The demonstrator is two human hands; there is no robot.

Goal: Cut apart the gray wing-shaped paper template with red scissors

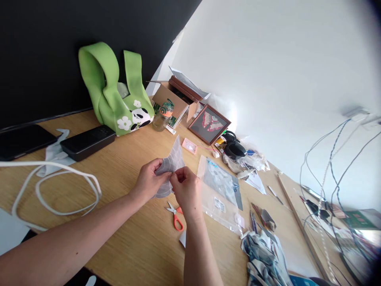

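A piece of grey fabric (175, 159) with pale lines is held up above the wooden table. My left hand (149, 179) grips its left side, thumb on the near face. At the cloth's right side, my right hand (187, 188) has its fingertips pinched together, close to my left thumb. Whether a small item such as a needle sits in that pinch is too small to tell. Below the hands, orange-handled scissors (177, 222) lie on the table, partly behind my right wrist. To the right of my right hand is a clear plastic bag (220, 186) with grey material inside.
A green panda bag (119, 107), a bottle (162, 117) and a cardboard box (175, 99) stand at the back. Beside them are a framed butterfly (210, 124) and a pink case (189, 146). A black power bank (88, 142) and white cable (56, 174) lie left; crumpled cloth (264, 254) lies right.
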